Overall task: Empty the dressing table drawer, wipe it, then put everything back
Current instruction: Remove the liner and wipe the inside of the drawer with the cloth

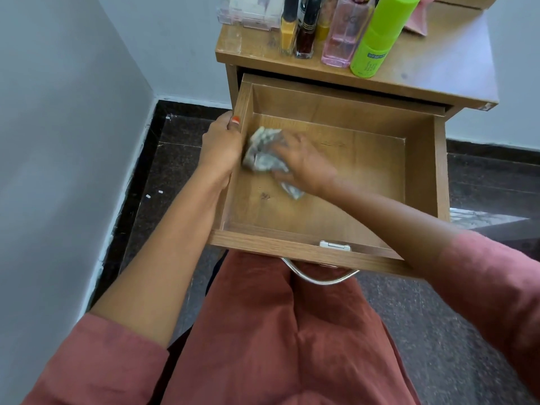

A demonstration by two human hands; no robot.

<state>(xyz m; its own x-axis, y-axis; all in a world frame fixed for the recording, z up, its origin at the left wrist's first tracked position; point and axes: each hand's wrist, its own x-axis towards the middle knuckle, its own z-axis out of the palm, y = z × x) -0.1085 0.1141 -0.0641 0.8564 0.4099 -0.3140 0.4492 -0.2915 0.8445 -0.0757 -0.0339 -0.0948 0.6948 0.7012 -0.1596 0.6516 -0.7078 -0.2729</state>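
A pale grey wall corner and a dark speckled stone floor (175,147) frame a small wood-grain dressing table whose worktop (432,74) sits at the top of the view. Below it, the pulled-out wooden drawer (423,176) stands open over the person's lap, its inside bare apart from a crumpled grey-and-white patterned cloth (261,152). The cloth lies on the drawer floor in the far left part, close to the left side wall. The right hand (304,162) presses down on the cloth with fingers spread and curled over it, gripping it against the wood; a tail of the cloth sticks out below the palm. Just to the left of that hand, the left hand (220,144) is clamped around the drawer's left side wall, thumb with an orange-painted nail resting on the top edge. Both forearms reach out from rust-pink sleeves. Nearer the body than the hands, a white latch plate (334,246) sits on the drawer's front edge and a curved metal handle (318,276) hangs below it. Beyond the hands, on the worktop, stand a bright green plastic spray bottle (377,39), a pink glass perfume bottle (342,45), a yellow-based glass bottle (287,33), a dark brown glass bottle (305,36) and a clear acrylic organiser (248,13).
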